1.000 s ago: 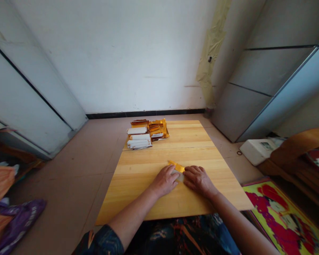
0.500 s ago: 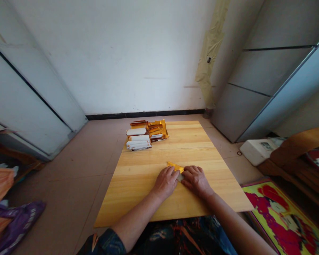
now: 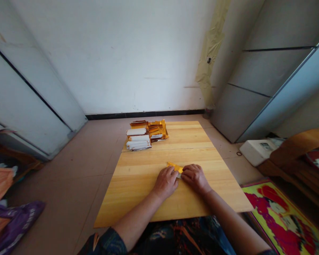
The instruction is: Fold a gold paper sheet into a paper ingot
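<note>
Between my two hands, near the front middle of the wooden table, lies a small gold sheet (image 3: 174,166) of foil-like paper with a pale greyish underside. My left hand (image 3: 166,181) is closed on its left part, fingers bent and pressing at the edge. On the other side my right hand (image 3: 195,177) pinches the right part, fingertips close to those of the left. The fingers hide most of the sheet; its gold upper corner sticks out beyond them. Towards the back left of the table are stacks of gold and white folded paper (image 3: 138,138).
The wooden table (image 3: 149,163) has a seam across it. A white wall (image 3: 138,53) stands behind it, a grey refrigerator (image 3: 244,102) at the back right. A colourful mat (image 3: 284,212) lies on the right, a purple bag (image 3: 21,223) on the left floor.
Less of the sheet's grey underside shows between my hands now. My right hand has shifted slightly up and left, its fingers closer to the left ones. The stacks have not moved.
</note>
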Demonstrator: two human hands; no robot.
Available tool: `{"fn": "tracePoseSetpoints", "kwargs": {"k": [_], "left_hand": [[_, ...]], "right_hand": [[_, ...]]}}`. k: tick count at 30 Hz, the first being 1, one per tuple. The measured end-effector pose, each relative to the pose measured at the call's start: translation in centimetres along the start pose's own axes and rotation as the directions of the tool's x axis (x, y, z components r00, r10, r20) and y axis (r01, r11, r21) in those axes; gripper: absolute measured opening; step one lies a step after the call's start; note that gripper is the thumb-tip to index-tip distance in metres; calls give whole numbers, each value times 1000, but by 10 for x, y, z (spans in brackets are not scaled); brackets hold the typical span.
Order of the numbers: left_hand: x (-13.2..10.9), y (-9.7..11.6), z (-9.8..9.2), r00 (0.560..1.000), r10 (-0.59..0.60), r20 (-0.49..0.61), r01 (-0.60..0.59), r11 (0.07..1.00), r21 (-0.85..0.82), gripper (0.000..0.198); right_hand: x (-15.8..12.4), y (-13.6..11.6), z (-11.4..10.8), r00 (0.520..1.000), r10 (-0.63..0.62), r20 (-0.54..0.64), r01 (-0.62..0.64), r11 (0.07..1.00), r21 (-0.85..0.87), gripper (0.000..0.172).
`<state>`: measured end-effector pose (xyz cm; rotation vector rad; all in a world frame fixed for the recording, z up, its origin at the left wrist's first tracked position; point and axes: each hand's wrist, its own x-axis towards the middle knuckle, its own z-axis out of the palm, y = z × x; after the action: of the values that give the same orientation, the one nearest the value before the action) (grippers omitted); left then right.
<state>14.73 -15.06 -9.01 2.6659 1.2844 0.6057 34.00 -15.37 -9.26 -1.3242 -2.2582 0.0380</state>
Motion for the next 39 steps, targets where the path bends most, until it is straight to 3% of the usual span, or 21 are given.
{"fn": "tracePoseSetpoints", "kwargs": {"k": [6,10,12,20,30,39], "left_hand": [[1,-1,8,999,-3,-46,6,998,69,13],[-1,0,9,997,-15,-71,19,998,63,11],[-2,1,9,997,-18,-75,22,998,51,10],[-2,3,11,994,-18,-104,25,997,68,7],[-10,9,7,992,-52,-114,63,994,94,17],[-10,10,5,995,-81,-56,85,993,81,12]], "right_hand": [[-3,6,-7,997,-51,50,47,996,78,15],[-13,5,-11,997,-65,47,59,991,117,36],[-16,4,-12,997,-52,49,46,993,113,38],[-11,-3,-5,999,-42,-21,42,999,4,15],[-9,-5,-4,999,32,-11,-31,999,22,15],[-14,-1,7,991,93,-93,-83,991,108,21]]}}
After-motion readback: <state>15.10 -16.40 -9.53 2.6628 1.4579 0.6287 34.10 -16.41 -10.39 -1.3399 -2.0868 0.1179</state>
